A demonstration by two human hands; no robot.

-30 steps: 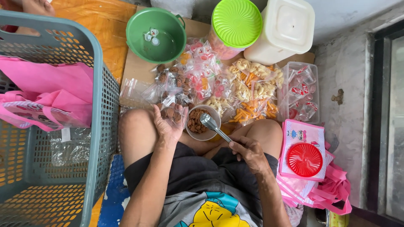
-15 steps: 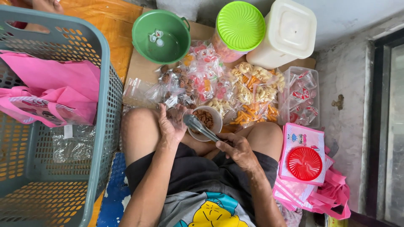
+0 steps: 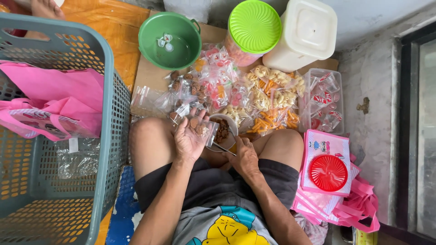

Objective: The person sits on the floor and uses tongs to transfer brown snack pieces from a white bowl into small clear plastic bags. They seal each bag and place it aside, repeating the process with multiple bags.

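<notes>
From the head camera I look down at my lap, where I sit cross-legged on the floor. My left hand (image 3: 190,138) is palm up and half open, fingers curled loosely around a small clear bag (image 3: 203,129) that has a few brown snacks in it; the bag rests across my fingers and palm, its mouth toward the bowl. My right hand (image 3: 243,156) is closed around the handle of a spoon (image 3: 222,148), knuckles up, and the spoon's far end reaches into the small bowl (image 3: 223,130) of brown snacks that sits between my knees, just beside the left hand.

Past the bowl lies a heap of filled packets (image 3: 245,97) in red, orange and pale colours. Beyond that stand a green basin (image 3: 169,41), a jar with a green lid (image 3: 254,26) and a white tub (image 3: 305,34). A clear box (image 3: 323,100) of packets sits at the right, with a red lid (image 3: 328,172) on pink bags near my right knee. At my left is a grey basket (image 3: 50,136) holding a pink bag (image 3: 54,102).
</notes>
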